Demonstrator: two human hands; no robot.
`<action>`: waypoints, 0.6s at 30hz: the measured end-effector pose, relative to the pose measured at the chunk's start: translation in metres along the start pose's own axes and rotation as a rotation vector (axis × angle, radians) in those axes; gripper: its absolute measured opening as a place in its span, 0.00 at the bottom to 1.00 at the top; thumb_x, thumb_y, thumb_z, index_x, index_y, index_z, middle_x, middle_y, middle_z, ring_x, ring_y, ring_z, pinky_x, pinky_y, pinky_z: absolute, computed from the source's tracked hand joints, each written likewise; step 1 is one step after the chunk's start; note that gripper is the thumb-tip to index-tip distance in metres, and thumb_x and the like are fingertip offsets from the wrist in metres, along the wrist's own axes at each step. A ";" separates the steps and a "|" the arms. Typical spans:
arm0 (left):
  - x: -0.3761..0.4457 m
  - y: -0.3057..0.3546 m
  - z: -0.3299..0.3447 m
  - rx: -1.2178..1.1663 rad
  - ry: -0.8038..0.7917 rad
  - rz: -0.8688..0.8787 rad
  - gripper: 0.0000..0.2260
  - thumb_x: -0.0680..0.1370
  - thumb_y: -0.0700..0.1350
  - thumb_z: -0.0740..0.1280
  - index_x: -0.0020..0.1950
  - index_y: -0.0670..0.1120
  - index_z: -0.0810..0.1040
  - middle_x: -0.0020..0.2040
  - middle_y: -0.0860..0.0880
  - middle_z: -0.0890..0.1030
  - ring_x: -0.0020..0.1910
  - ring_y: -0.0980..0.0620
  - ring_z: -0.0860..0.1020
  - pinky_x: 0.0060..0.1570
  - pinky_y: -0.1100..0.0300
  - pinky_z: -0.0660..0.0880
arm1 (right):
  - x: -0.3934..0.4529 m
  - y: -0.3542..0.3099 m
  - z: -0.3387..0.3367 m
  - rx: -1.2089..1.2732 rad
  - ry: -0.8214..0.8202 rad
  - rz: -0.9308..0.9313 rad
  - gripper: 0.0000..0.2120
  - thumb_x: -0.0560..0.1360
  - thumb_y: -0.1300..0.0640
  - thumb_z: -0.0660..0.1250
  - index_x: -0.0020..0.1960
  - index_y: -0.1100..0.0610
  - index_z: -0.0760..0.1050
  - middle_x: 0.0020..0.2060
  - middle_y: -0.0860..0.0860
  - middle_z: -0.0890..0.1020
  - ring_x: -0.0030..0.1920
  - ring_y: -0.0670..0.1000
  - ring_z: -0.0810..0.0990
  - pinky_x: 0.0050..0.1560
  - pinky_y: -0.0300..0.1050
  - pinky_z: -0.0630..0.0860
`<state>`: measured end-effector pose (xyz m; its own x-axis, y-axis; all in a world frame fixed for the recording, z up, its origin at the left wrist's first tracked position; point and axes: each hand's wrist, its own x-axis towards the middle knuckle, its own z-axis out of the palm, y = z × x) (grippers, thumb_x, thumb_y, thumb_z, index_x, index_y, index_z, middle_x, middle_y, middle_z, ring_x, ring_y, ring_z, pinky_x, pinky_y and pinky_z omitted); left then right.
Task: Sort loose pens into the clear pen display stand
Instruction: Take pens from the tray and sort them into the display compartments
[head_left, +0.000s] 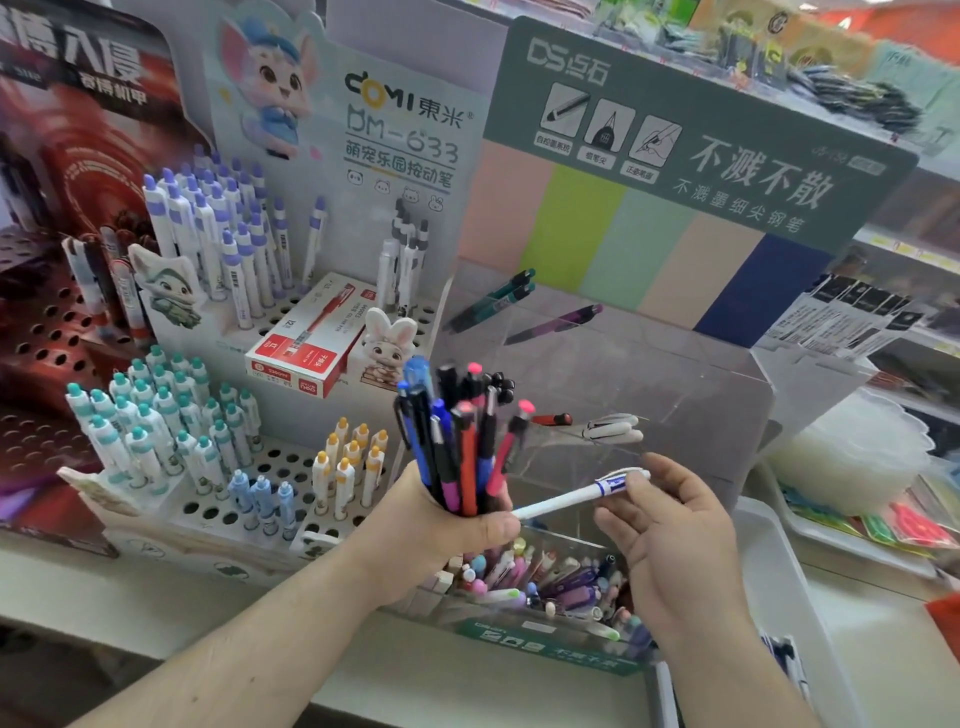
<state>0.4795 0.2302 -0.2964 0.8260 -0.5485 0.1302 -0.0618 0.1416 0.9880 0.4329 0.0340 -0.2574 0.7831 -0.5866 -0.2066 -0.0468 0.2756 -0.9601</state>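
Note:
My left hand (447, 525) grips an upright bundle of loose pens (462, 441) in blue, red, pink and black. My right hand (670, 530) pinches a white pen with a blue band (576, 496) by its clip end, held level just right of the bundle. Both hands hover over the clear pen display stand (701, 395), a stepped acrylic case. Its upper tiers hold two teal pens (493, 304), a purple pen (556, 325), a red pen (553, 419) and white pens (613, 428). The front tier (545, 584) is packed with several mixed pens.
To the left, a white perforated rack (275, 467) carries rows of purple, teal, yellow and blue capped pens, with a red pen box (306, 345) lying on it. A white tray (779, 597) sits to the right. Stocked shelves (883, 322) run behind.

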 end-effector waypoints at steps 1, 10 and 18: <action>0.001 -0.001 0.002 -0.073 -0.008 0.005 0.05 0.70 0.42 0.75 0.40 0.44 0.79 0.36 0.43 0.76 0.35 0.47 0.74 0.38 0.51 0.73 | 0.000 0.002 -0.001 0.025 0.007 0.043 0.06 0.80 0.67 0.63 0.53 0.59 0.75 0.39 0.56 0.82 0.32 0.50 0.81 0.30 0.40 0.80; 0.013 -0.004 0.009 -0.258 0.067 -0.133 0.06 0.68 0.40 0.74 0.35 0.49 0.80 0.35 0.48 0.73 0.32 0.52 0.70 0.33 0.62 0.72 | 0.003 -0.017 -0.008 0.091 0.190 -0.212 0.06 0.79 0.67 0.65 0.50 0.57 0.75 0.42 0.56 0.81 0.37 0.50 0.83 0.35 0.39 0.81; 0.011 -0.005 0.013 -0.191 0.101 -0.230 0.15 0.74 0.33 0.72 0.33 0.51 0.80 0.35 0.48 0.76 0.35 0.53 0.76 0.37 0.60 0.74 | 0.035 -0.034 -0.006 -0.354 0.289 -0.881 0.11 0.77 0.59 0.71 0.50 0.44 0.75 0.42 0.51 0.82 0.43 0.49 0.83 0.48 0.42 0.79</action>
<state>0.4817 0.2128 -0.2990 0.8584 -0.5004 -0.1128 0.2311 0.1808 0.9560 0.4579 -0.0008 -0.2330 0.4477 -0.6489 0.6152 0.2600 -0.5638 -0.7839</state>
